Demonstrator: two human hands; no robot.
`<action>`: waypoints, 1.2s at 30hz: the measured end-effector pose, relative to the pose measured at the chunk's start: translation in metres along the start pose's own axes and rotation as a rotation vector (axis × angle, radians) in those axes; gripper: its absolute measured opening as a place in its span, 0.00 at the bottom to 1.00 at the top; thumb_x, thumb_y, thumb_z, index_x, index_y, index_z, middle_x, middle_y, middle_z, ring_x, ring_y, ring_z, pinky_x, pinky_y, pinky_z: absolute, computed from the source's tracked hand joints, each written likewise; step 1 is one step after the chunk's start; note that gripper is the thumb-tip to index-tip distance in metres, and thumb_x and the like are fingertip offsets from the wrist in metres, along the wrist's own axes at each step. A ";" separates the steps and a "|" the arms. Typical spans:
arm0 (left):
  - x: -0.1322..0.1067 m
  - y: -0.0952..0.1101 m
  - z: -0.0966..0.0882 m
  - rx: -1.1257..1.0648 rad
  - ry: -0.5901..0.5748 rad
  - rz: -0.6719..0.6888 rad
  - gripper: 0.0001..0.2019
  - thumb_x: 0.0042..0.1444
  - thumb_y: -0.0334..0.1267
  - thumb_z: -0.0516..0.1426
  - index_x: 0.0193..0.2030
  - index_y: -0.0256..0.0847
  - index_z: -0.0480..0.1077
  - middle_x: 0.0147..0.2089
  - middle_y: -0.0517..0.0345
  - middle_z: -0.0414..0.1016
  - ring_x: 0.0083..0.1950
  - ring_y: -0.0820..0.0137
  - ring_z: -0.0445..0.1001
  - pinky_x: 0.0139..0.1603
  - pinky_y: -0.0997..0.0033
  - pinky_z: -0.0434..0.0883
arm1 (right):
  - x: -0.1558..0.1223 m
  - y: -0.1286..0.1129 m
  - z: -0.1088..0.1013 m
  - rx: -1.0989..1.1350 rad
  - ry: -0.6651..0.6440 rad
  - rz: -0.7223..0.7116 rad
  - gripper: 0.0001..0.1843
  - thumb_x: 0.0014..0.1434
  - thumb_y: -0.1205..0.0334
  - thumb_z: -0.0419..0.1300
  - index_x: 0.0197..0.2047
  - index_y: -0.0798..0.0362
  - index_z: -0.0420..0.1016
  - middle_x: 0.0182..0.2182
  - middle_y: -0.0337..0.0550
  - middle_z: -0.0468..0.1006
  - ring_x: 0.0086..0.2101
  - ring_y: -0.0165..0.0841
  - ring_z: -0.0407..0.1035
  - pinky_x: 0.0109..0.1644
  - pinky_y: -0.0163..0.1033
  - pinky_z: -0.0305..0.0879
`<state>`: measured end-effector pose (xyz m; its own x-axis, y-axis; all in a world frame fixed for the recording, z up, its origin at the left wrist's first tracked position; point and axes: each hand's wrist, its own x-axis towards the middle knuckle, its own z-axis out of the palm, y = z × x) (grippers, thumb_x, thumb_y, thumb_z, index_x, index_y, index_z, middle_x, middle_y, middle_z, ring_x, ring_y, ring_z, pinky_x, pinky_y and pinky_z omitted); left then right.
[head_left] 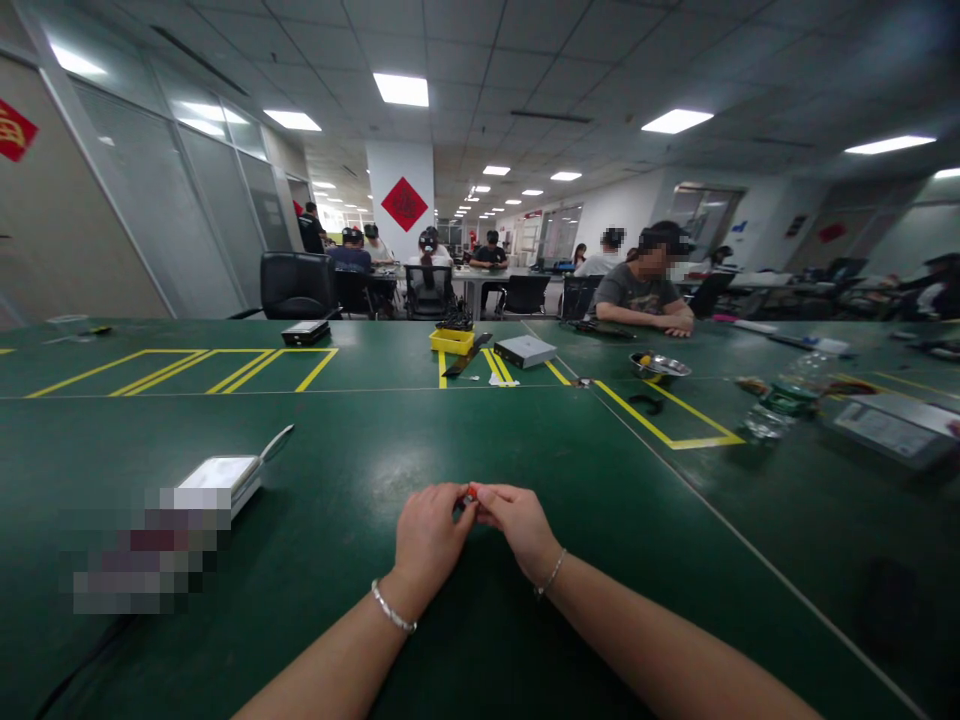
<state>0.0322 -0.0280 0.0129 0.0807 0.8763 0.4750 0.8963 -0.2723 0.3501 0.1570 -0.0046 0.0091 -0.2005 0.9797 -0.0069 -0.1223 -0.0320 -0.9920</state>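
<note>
In the middle of the head view, my left hand (429, 535) and my right hand (523, 525) meet just over the green table (322, 590). Between their fingertips is a small red-orange piece (472, 493), with something dark beside it. Both hands are closed in a pinch around it. Most of the piece is hidden by the fingers, so its kind cannot be made out. My left wrist wears a silver bangle (393, 607), my right a thin bracelet (551, 573).
To the left lies a partly blurred white device (219, 472) with a cable. Farther back are a yellow tray (451, 341), a grey box (525, 350), a metal bowl (660, 366) and a plastic bottle (787, 400). A person (645, 290) sits at the far edge.
</note>
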 end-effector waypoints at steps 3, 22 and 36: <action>0.000 0.000 0.001 -0.005 0.014 0.014 0.08 0.52 0.40 0.49 0.35 0.42 0.67 0.32 0.58 0.72 0.35 0.69 0.68 0.35 0.69 0.60 | 0.000 -0.002 0.002 0.117 -0.009 0.054 0.18 0.43 0.54 0.59 0.33 0.60 0.75 0.29 0.48 0.75 0.32 0.33 0.68 0.38 0.40 0.64; 0.002 0.003 0.001 0.056 0.021 0.014 0.09 0.52 0.40 0.49 0.36 0.42 0.67 0.32 0.59 0.72 0.36 0.68 0.68 0.36 0.68 0.60 | 0.000 0.000 0.008 0.211 0.057 0.072 0.16 0.44 0.55 0.59 0.32 0.60 0.74 0.28 0.47 0.75 0.30 0.31 0.69 0.39 0.39 0.65; 0.000 -0.001 0.000 0.028 0.042 0.024 0.11 0.54 0.42 0.47 0.36 0.41 0.67 0.33 0.58 0.72 0.36 0.68 0.68 0.36 0.68 0.59 | -0.002 0.001 0.004 -0.103 -0.008 -0.087 0.19 0.47 0.51 0.54 0.34 0.59 0.74 0.29 0.46 0.74 0.29 0.33 0.69 0.34 0.39 0.67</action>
<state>0.0313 -0.0278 0.0130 0.0847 0.8518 0.5170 0.9063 -0.2815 0.3153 0.1535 -0.0077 0.0083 -0.2017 0.9761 0.0806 -0.0390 0.0742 -0.9965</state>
